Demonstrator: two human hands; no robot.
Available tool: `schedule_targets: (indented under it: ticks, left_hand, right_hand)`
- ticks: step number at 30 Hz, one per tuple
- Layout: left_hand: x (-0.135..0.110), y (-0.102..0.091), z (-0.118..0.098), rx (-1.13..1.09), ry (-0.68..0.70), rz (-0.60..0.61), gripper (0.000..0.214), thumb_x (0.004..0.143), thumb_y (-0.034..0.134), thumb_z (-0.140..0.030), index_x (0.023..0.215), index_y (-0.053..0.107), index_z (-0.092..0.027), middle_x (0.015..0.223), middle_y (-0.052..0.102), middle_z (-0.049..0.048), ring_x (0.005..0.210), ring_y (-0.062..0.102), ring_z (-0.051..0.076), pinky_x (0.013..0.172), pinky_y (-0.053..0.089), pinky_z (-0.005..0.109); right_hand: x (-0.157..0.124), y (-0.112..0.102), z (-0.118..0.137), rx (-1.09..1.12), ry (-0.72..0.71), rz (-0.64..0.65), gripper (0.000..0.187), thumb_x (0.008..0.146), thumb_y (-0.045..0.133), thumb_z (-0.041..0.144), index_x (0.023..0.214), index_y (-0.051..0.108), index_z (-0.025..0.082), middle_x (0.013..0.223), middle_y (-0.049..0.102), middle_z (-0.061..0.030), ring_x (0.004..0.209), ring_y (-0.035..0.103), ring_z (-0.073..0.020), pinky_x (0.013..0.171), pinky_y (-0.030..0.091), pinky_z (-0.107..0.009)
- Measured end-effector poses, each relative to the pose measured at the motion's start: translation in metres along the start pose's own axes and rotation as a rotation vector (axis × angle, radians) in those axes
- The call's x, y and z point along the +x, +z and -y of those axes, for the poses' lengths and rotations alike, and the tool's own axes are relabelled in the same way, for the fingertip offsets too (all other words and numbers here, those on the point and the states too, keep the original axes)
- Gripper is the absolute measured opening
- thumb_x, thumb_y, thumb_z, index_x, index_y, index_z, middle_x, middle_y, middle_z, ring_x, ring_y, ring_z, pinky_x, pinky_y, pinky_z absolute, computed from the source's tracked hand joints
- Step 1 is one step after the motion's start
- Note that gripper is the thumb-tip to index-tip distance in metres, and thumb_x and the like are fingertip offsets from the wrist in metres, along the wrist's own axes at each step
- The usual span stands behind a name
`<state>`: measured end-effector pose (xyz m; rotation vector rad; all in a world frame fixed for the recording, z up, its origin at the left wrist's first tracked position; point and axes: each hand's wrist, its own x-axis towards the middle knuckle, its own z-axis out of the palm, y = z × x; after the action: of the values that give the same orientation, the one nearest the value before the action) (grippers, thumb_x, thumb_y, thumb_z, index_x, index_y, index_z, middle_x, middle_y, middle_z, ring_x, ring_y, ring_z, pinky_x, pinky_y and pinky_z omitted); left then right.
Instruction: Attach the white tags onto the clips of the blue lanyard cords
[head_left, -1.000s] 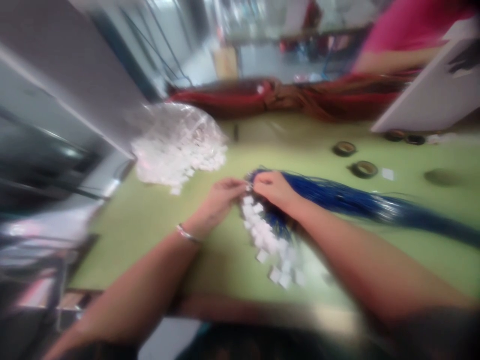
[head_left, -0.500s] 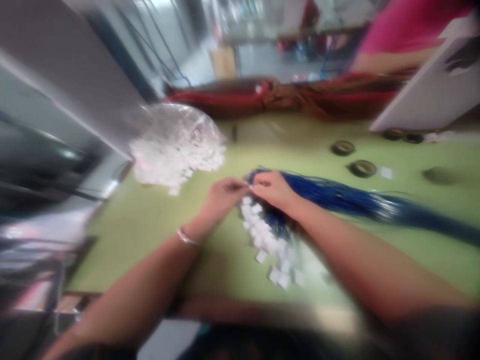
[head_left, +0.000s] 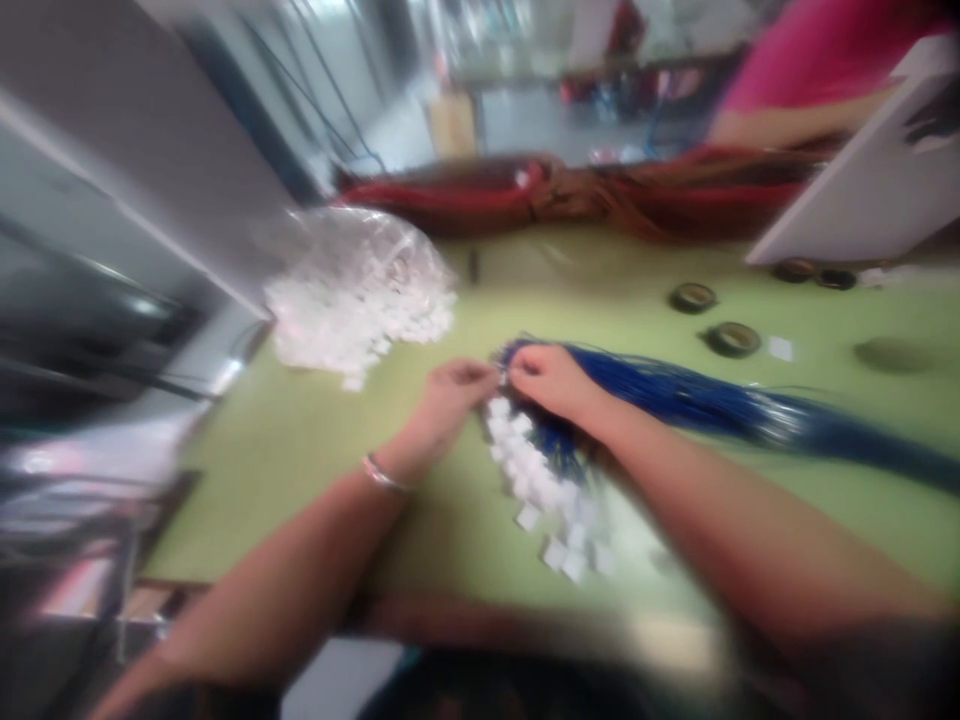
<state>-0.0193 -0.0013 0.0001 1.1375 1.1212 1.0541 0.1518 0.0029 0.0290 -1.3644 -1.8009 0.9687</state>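
Note:
My left hand (head_left: 454, 392) is closed in a pinch, its fingertips meeting those of my right hand (head_left: 541, 374). A pale speck shows between the fingertips, apparently a small white piece, but blur hides its shape. My right hand is pinched too, over the ends of a long bundle of blue wires (head_left: 637, 388); it seems to grip one wire end, mostly hidden by the fingers. Just below both hands, a trail of small white square pieces (head_left: 534, 478) runs toward the table's front edge, with some blue wire ends beside it.
A clear plastic bag (head_left: 360, 290) spilling many white pieces lies at the left on the green table (head_left: 300, 460). Tape rolls (head_left: 731, 339) sit at the right near a white panel (head_left: 862, 180). A brown-red bundle (head_left: 570, 195) lines the back edge; a person in a pink sleeve (head_left: 795, 60) is beyond.
The fingertips have drawn very slightly apart, and the small pale piece between them shows a little more. The whole view has shifted slightly; the bundle and white pieces lie as before.

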Motion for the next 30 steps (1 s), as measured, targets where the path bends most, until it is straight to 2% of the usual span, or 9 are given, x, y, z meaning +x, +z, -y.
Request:
schedule_targets:
  ticks: [7,14,18,21,25,27,29,30]
  left_hand:
    - [-0.001,-0.001,-0.005,-0.020,0.006,0.016,0.022,0.063,0.082,-0.029,0.074,0.071,-0.014,0.067,0.068,0.0023,0.062,0.058,0.010,0.064,0.046,0.024]
    - [0.000,-0.003,0.002,0.032,0.020,-0.020,0.021,0.065,0.080,-0.029,0.076,0.071,-0.015,0.064,0.066,0.0019,0.059,0.056,0.010,0.061,0.045,0.024]
    - [0.001,-0.003,0.000,0.100,0.062,-0.017,0.017,0.066,0.079,-0.030,0.075,0.071,-0.016,0.066,0.066,0.0024,0.060,0.056,0.011,0.060,0.046,0.026]
    - [-0.005,-0.002,-0.008,0.210,0.087,0.132,0.014,0.069,0.076,-0.029,0.074,0.072,-0.017,0.071,0.068,0.0040,0.063,0.058,0.012,0.061,0.047,0.026]
    - [-0.025,0.010,-0.019,0.371,0.131,0.490,0.010,0.075,0.070,-0.027,0.078,0.075,-0.018,0.079,0.073,0.0060,0.070,0.064,0.016,0.067,0.050,0.029]
    - [-0.033,0.016,-0.024,0.432,0.165,0.609,0.015,0.080,0.065,-0.027,0.086,0.076,-0.021,0.086,0.075,0.0064,0.076,0.066,0.019,0.070,0.051,0.031]
    - [-0.036,0.014,-0.031,0.482,0.198,0.666,0.020,0.083,0.060,-0.027,0.094,0.077,-0.024,0.092,0.075,0.0059,0.080,0.067,0.020,0.072,0.051,0.032]
    - [-0.035,0.008,-0.036,0.510,0.217,0.634,0.021,0.083,0.060,-0.027,0.095,0.077,-0.025,0.091,0.075,0.0054,0.078,0.066,0.020,0.072,0.050,0.032]
  right_hand:
    - [-0.002,-0.008,0.007,0.111,0.076,0.108,0.019,0.076,0.056,0.022,0.058,0.054,0.017,0.049,0.056,0.0037,0.045,0.049,-0.0080,0.051,0.039,-0.021]
    - [0.001,-0.007,0.006,0.028,0.063,0.066,0.015,0.073,0.057,0.018,0.058,0.056,0.016,0.048,0.056,0.0039,0.046,0.048,-0.0080,0.051,0.037,-0.021]
    - [-0.001,-0.006,0.006,0.026,0.069,0.062,0.014,0.072,0.056,0.018,0.058,0.056,0.017,0.050,0.056,0.0036,0.048,0.048,-0.0086,0.051,0.037,-0.022]
    - [0.000,-0.006,0.004,0.093,0.077,0.019,0.015,0.073,0.056,0.021,0.058,0.057,0.017,0.052,0.058,0.0027,0.050,0.050,-0.0097,0.052,0.038,-0.022]
    - [0.005,-0.005,-0.002,0.153,0.091,-0.030,0.015,0.074,0.059,0.027,0.066,0.063,0.016,0.057,0.063,-0.0005,0.054,0.056,-0.0112,0.054,0.042,-0.023]
    - [0.007,-0.004,-0.004,0.126,0.130,-0.038,0.016,0.076,0.060,0.029,0.067,0.064,0.015,0.055,0.063,-0.0005,0.049,0.055,-0.0109,0.050,0.041,-0.023]
    - [0.007,-0.003,-0.004,0.097,0.175,-0.041,0.018,0.078,0.059,0.030,0.068,0.065,0.015,0.053,0.061,0.0002,0.042,0.050,-0.0103,0.045,0.038,-0.024]
    - [0.006,-0.003,-0.004,0.098,0.189,-0.043,0.019,0.079,0.060,0.031,0.070,0.066,0.015,0.053,0.061,0.0003,0.040,0.048,-0.0099,0.044,0.037,-0.024]
